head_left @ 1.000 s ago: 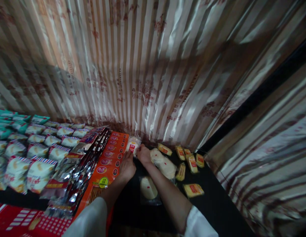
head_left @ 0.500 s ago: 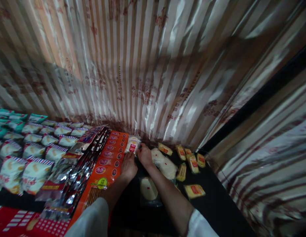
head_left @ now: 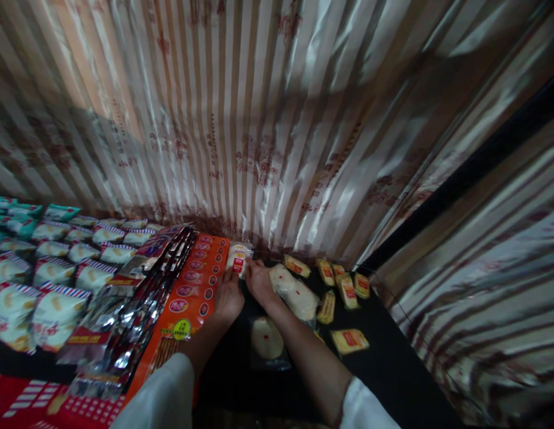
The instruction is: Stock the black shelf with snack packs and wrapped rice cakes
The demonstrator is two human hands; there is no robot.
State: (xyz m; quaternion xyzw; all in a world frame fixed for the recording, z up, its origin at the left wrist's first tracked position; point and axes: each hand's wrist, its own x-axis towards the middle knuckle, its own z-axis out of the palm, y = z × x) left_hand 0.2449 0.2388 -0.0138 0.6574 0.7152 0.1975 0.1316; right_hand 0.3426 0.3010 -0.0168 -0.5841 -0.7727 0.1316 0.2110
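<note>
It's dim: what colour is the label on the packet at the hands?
Red label, best in the head view.

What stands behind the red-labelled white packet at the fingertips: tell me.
Behind the white packet rises the striped sheeting. Whatever lies beneath the packet is covered and cannot be seen.

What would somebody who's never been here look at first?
Probably the shiny striped sheet with reddish flower prints, because it fills the whole back, above the black table. Next, the bright orange packaging just left of the hands jumps out. Then the eye may land in the middle, where the left hand and right hand are at a small pale packet with a red label.
</note>
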